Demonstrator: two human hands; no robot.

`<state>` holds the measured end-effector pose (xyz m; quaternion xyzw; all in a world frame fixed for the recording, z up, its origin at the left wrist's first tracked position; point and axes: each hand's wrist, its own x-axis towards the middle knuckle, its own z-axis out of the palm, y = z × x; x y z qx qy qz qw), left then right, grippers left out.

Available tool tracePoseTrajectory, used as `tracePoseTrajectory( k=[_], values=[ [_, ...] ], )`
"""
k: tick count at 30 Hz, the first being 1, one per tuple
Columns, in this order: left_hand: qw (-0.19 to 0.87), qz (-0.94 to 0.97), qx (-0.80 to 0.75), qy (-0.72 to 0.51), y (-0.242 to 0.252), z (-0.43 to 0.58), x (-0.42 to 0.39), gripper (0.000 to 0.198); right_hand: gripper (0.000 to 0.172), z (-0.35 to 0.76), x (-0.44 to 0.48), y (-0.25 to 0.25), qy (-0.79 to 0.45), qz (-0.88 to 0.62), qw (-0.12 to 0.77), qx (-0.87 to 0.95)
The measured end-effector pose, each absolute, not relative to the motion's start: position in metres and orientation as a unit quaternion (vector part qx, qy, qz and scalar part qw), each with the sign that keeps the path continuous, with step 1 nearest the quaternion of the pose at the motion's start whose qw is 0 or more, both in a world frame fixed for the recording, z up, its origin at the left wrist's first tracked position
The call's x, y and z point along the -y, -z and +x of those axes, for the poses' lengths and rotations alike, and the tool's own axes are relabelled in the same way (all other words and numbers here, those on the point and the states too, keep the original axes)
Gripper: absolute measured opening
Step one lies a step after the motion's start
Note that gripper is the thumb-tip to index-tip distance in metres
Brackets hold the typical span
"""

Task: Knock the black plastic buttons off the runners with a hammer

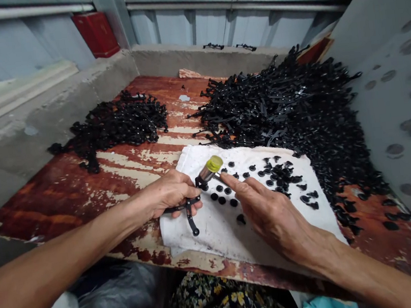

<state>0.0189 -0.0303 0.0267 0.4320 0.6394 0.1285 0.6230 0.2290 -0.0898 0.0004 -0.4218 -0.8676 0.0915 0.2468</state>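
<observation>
From afar, I saw the right hand [273,205] gripping a small yellow-capped metal hammer [206,172], index finger extended, perhaps for control. The left hand [175,193] pinched a slender black plastic strip [189,214] between thumb and fingers over a white cloth [214,234], seemingly to steady it. Black disc-headed plugs [282,175] lay near, likely for reach; beyond rose a left heap [123,121] and larger right heap [277,101] of black parts.

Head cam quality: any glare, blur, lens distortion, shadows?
Head view: wide-angle stretch, forearms elongated toward the lower corners; large black pile shows small glints, blurring toward its right edge; soft shadow on the white cloth near the right hand.
</observation>
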Motion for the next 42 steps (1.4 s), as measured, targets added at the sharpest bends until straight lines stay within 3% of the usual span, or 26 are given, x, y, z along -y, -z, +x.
tracePoseTrajectory(
  k=[3,8,13,17,23,30,38,42],
  values=[
    [0.625,0.432,-0.637,-0.128,-0.027,0.018,0.029,0.012,0.068,0.229,0.090,-0.001,-0.065,-0.423,0.274,0.861],
    [0.640,0.429,-0.624,-0.130,-0.025,0.015,0.028,0.017,0.063,0.228,0.089,-0.003,-0.055,-0.420,0.229,0.877],
    [0.639,0.439,-0.620,-0.121,-0.025,0.014,0.027,0.020,0.070,0.227,0.091,-0.004,-0.008,-0.403,0.330,0.854],
    [0.625,0.447,-0.631,-0.110,-0.028,0.015,0.026,0.021,0.067,0.229,0.089,0.000,0.011,-0.393,0.239,0.888],
    [0.621,0.461,-0.625,-0.101,-0.029,0.016,0.026,0.023,0.068,0.228,0.092,-0.009,0.009,-0.396,0.364,0.843],
    [0.622,0.465,-0.624,-0.084,-0.026,0.011,0.022,0.021,0.053,0.230,0.086,0.009,0.029,-0.417,0.218,0.882],
    [0.637,0.481,-0.602,-0.031,-0.029,0.006,0.006,0.017,0.053,0.232,0.085,0.004,-0.019,-0.408,0.226,0.884],
    [0.633,0.507,-0.585,-0.001,-0.029,0.005,0.000,0.014,0.056,0.230,0.088,-0.001,-0.020,-0.403,0.288,0.868]
  ],
)
